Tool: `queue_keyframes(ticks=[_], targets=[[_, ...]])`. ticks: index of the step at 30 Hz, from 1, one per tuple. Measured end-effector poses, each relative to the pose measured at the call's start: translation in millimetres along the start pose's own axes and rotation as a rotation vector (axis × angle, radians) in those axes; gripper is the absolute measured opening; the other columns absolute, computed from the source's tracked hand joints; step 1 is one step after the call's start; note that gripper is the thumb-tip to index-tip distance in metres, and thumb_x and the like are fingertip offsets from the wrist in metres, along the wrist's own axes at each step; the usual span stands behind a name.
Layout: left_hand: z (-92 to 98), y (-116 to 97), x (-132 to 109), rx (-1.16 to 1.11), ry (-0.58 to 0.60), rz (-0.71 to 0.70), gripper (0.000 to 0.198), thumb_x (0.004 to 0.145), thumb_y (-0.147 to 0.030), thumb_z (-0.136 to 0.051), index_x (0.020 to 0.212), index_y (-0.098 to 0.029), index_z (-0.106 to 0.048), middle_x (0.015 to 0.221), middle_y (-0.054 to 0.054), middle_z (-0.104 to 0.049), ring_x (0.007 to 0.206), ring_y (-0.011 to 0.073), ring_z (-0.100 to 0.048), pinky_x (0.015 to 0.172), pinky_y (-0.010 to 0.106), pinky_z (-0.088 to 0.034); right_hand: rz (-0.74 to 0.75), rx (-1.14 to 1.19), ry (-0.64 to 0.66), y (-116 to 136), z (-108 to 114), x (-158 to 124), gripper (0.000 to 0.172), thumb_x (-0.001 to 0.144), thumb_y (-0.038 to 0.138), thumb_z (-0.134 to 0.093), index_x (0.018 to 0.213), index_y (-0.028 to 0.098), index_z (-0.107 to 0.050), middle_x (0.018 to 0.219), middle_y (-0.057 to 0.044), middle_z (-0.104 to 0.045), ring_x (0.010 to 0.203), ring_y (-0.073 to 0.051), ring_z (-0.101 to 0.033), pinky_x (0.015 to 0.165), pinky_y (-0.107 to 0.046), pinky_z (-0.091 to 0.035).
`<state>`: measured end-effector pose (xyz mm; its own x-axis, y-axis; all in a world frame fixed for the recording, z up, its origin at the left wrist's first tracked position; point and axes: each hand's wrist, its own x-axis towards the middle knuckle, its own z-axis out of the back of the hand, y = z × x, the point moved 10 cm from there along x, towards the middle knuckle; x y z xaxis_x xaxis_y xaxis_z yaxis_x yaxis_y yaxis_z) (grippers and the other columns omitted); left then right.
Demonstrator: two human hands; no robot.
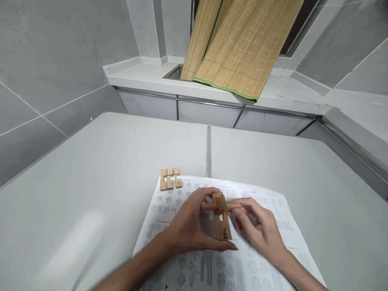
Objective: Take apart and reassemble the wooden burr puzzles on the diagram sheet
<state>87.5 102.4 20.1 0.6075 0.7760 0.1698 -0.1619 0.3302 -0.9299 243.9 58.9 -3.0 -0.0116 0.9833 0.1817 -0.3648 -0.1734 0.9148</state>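
Observation:
My left hand (194, 226) is wrapped round a flat wooden puzzle piece (223, 228), thumb at its near end and fingers at its far end. The piece has a slot and a dark mark like a letter near its lower end. Through it, crosswise, runs a round wooden stick (207, 207), and another small wooden block (222, 204) sits at the crossing. My right hand (259, 226) pinches the right end of the stick between thumb and fingers. Beyond my left hand, several notched wooden puzzle pieces (170, 185) lie side by side at the paper's far left corner.
A large printed sheet (281, 206) with small diagrams lies under my hands on the white table (121, 161). A seam (208, 149) crosses the tabletop. Behind it, a bamboo mat (242, 48) with green edging hangs over a white ledge (145, 79). Grey tiled walls stand on both sides.

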Motion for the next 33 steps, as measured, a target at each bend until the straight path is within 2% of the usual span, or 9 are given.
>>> queue_keyframes(ticks=[5, 10, 13, 17, 21, 24, 27, 29, 33], targets=[[-3.7, 4.3, -1.3, -0.155, 0.034, 0.061, 0.103, 0.059, -0.051, -0.099, 0.145, -0.028, -0.048, 0.135, 0.012, -0.064, 0.123, 0.0343, -0.062, 0.106, 0.052, -0.053, 0.051, 0.009, -0.002, 7.8, 1.2, 0.0, 0.014, 0.107, 0.030, -0.055, 0.108, 0.025, -0.068, 0.063, 0.003, -0.062, 0.052, -0.016, -0.057, 0.052, -0.028, -0.047], [-5.6, 18.3, -2.9, -0.330, 0.060, 0.174, 0.092, 0.079, -0.054, -0.087, 0.155, -0.032, -0.039, 0.151, 0.014, -0.055, 0.139, 0.0376, -0.056, 0.111, 0.056, -0.051, 0.307, -0.187, -0.078, 38.9, 7.0, -3.2, 0.021, 0.102, 0.015, -0.058, 0.114, 0.029, -0.068, 0.081, -0.001, -0.073, 0.059, -0.017, -0.064, 0.054, -0.030, -0.049], [-5.7, 21.3, -2.6, -0.344, 0.068, 0.201, 0.083, 0.085, -0.052, -0.081, 0.155, -0.034, -0.039, 0.153, 0.013, -0.054, 0.131, 0.0353, -0.063, 0.108, 0.055, -0.053, 0.389, -0.219, -0.073, 49.3, 4.7, -4.9, 0.029, 0.100, 0.008, -0.057, 0.116, 0.030, -0.067, 0.088, -0.002, -0.076, 0.063, -0.018, -0.068, 0.055, -0.031, -0.051], [-0.6, 20.4, -0.5, -0.392, 0.027, 0.215, 0.078, 0.088, -0.049, -0.079, 0.153, -0.033, -0.039, 0.149, 0.012, -0.057, 0.117, 0.0294, -0.070, 0.097, 0.048, -0.060, 0.412, -0.215, -0.076, 51.9, 5.4, -3.5, 0.030, 0.100, 0.007, -0.057, 0.117, 0.030, -0.068, 0.092, -0.004, -0.078, 0.072, -0.022, -0.073, 0.057, -0.032, -0.054], [14.3, 21.9, 1.9, -0.418, -0.055, 0.234, 0.072, 0.088, -0.052, -0.078, 0.148, -0.030, -0.044, 0.144, 0.014, -0.059, 0.120, 0.0311, -0.069, 0.089, 0.043, -0.063, 0.373, -0.202, -0.145, 43.7, 17.1, -1.1, 0.024, 0.101, 0.013, -0.058, 0.114, 0.029, -0.070, 0.085, -0.004, -0.076, 0.070, -0.022, -0.071, 0.057, -0.033, -0.054], [28.3, 24.2, 2.8, -0.397, -0.134, 0.231, 0.070, 0.089, -0.053, -0.077, 0.146, -0.029, -0.045, 0.148, 0.015, -0.057, 0.130, 0.0329, -0.065, 0.097, 0.045, -0.062, 0.280, -0.164, -0.222, 30.2, 30.8, 1.6, 0.015, 0.103, 0.020, -0.059, 0.109, 0.028, -0.070, 0.083, -0.003, -0.074, 0.061, -0.019, -0.065, 0.055, -0.032, -0.051], [41.2, 26.1, 1.7, -0.222, -0.232, 0.221, 0.066, 0.089, -0.047, -0.078, 0.144, -0.027, -0.046, 0.148, 0.015, -0.057, 0.136, 0.0324, -0.061, 0.110, 0.050, -0.056, 0.123, -0.077, -0.292, 12.2, 42.6, 5.6, 0.010, 0.105, 0.030, -0.059, 0.107, 0.026, -0.068, 0.082, -0.002, -0.072, 0.053, -0.015, -0.059, 0.052, -0.030, -0.049], [45.6, 18.9, 1.6, -0.019, -0.271, 0.148, 0.068, 0.085, -0.041, -0.081, 0.142, -0.025, -0.048, 0.148, 0.015, -0.056, 0.139, 0.0337, -0.057, 0.115, 0.054, -0.052, 0.024, 0.011, -0.314, 1.9, 45.8, 8.0, 0.013, 0.106, 0.036, -0.058, 0.107, 0.025, -0.066, 0.072, 0.000, -0.068, 0.051, -0.014, -0.059, 0.051, -0.028, -0.048], [28.0, 1.7, 3.6, 0.322, -0.137, -0.038, 0.078, 0.080, -0.029, -0.084, 0.147, -0.024, -0.043, 0.151, 0.016, -0.051, 0.143, 0.0360, -0.050, 0.117, 0.057, -0.048, -0.057, 0.122, -0.330, -5.6, 45.5, 10.7, 0.021, 0.105, 0.046, -0.061, 0.106, 0.025, -0.063, 0.059, 0.005, -0.057, 0.048, -0.014, -0.057, 0.049, -0.026, -0.047]])
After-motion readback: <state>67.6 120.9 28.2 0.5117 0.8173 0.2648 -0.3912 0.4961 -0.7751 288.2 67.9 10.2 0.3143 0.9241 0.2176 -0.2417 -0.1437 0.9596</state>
